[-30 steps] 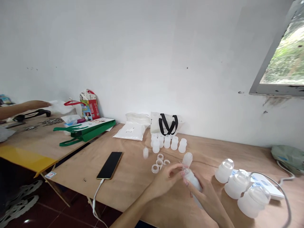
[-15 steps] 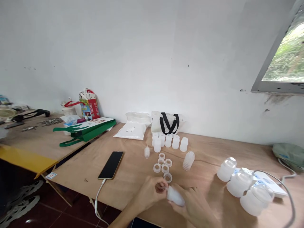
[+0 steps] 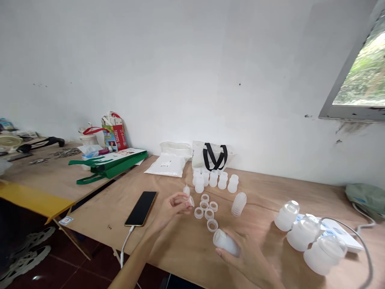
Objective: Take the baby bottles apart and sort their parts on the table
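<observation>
Frosted plastic bottle (image 3: 226, 243) lies tilted in the right hand (image 3: 250, 257), low on the wooden tabletop (image 3: 264, 200), right of centre. The right hand cups it from below and grasps it loosely; the fingers wrap its underside, and part of the lower end is hidden by the hand. The left hand (image 3: 172, 211) is raised above the table, just right of the black smartphone (image 3: 140, 208). Its fingertips (image 3: 184, 202) pinch a small translucent plastic piece (image 3: 191, 201), mostly hidden, so its shape is hard to make out. A small pointed translucent nozzle (image 3: 186, 190) stands just beyond those fingertips; whether they touch it cannot be told.

Translucent plastic collars (image 3: 205, 197) lie scattered between the hands and a stack of nested cups (image 3: 239, 204). Behind them stand a cluster of small frosted bottles (image 3: 213, 179), a white packet (image 3: 165, 166) and a white tote bag with black handles (image 3: 212, 155). Three large frosted jars (image 3: 303, 233) sit at lower right, partly crossed by a grey cable (image 3: 357, 237). At far left, a green bag (image 3: 108, 169) lies on a second table; no other person's hands show.
</observation>
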A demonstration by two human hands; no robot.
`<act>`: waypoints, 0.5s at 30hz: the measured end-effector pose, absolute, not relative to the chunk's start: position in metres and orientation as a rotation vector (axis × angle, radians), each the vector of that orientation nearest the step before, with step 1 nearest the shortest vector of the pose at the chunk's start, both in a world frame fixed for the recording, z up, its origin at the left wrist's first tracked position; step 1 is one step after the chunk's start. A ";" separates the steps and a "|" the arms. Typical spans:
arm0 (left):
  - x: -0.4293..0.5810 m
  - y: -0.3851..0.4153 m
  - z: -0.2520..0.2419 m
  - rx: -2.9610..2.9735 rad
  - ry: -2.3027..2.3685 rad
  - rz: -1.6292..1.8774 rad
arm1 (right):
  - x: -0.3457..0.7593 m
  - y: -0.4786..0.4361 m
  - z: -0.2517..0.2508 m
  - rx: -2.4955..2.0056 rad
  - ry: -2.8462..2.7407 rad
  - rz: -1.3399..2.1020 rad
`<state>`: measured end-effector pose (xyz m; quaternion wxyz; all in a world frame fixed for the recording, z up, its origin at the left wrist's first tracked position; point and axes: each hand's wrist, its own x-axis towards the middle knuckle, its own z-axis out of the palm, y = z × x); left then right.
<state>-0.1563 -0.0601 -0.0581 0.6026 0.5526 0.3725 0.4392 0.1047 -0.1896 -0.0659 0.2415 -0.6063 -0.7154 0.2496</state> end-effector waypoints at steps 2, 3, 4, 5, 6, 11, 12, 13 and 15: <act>-0.161 -0.041 -0.055 1.400 0.936 1.091 | 0.106 -0.189 -0.064 -1.617 -1.939 0.784; -0.163 -0.032 -0.052 1.490 0.980 1.124 | 0.106 -0.188 -0.063 -1.599 -1.924 0.816; -0.165 -0.022 -0.049 1.590 1.022 1.147 | 0.106 -0.187 -0.063 -1.585 -1.906 0.827; -0.166 -0.014 -0.046 1.686 1.059 1.162 | 0.106 -0.186 -0.063 -1.571 -1.896 0.834; -0.166 -0.005 -0.042 1.761 1.084 1.165 | 0.106 -0.185 -0.063 -1.561 -1.892 0.838; -0.162 0.025 -0.028 1.982 1.149 1.080 | 0.109 -0.186 -0.064 -1.551 -1.891 0.860; -0.161 0.029 -0.027 2.017 1.165 1.055 | 0.110 -0.187 -0.065 -1.545 -1.885 0.861; -0.160 0.033 -0.027 2.047 1.182 1.032 | 0.111 -0.188 -0.066 -1.535 -1.880 0.863; -0.158 0.040 -0.030 2.088 1.213 0.992 | 0.114 -0.189 -0.067 -1.514 -1.875 0.862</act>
